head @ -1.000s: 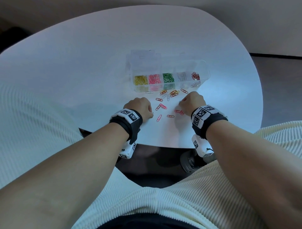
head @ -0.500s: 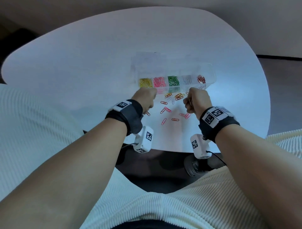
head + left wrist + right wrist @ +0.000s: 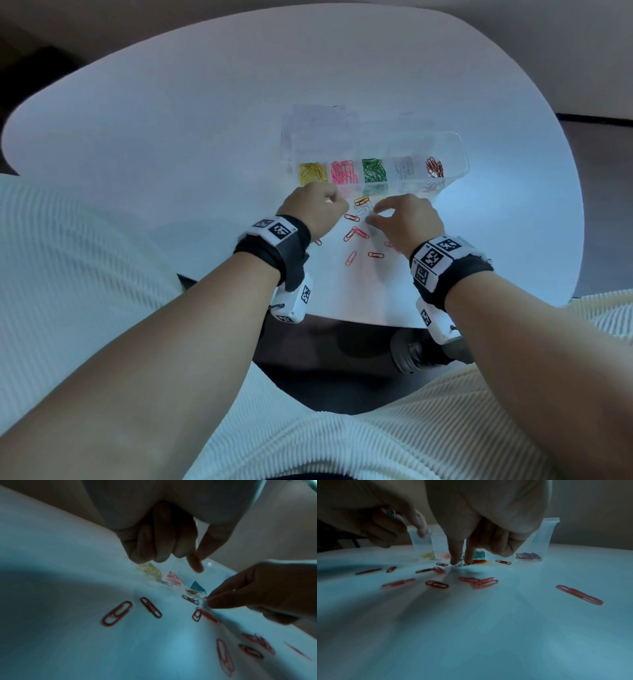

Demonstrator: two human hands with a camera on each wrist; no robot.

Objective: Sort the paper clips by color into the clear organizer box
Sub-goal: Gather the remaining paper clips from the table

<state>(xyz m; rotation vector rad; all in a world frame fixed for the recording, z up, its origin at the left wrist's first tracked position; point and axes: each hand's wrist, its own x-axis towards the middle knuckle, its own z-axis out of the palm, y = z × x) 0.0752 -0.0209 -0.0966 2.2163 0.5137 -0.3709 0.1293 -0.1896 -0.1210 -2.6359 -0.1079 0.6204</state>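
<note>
A white table [image 3: 171, 137] fills the dim room. On it stands one clear box [image 3: 455, 150] with five coloured heaps. In front of the box lie about ten loose clips [image 3: 350, 257]. The left hand [image 3: 313, 210] is curled around a clip; the right hand [image 3: 406, 219] pinches a pale clip [image 3: 461, 564].

Organizer box [image 3: 455, 150] on table [image 3: 171, 120], far side; loose clips [image 3: 350, 258] before it, between both hands.

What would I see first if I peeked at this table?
A clear organizer box at the table's middle, holding yellow, pink, green, white and red paper clips in separate compartments. In front of it, loose red and pink clips lie scattered, with the right hand reaching down among them.
</note>
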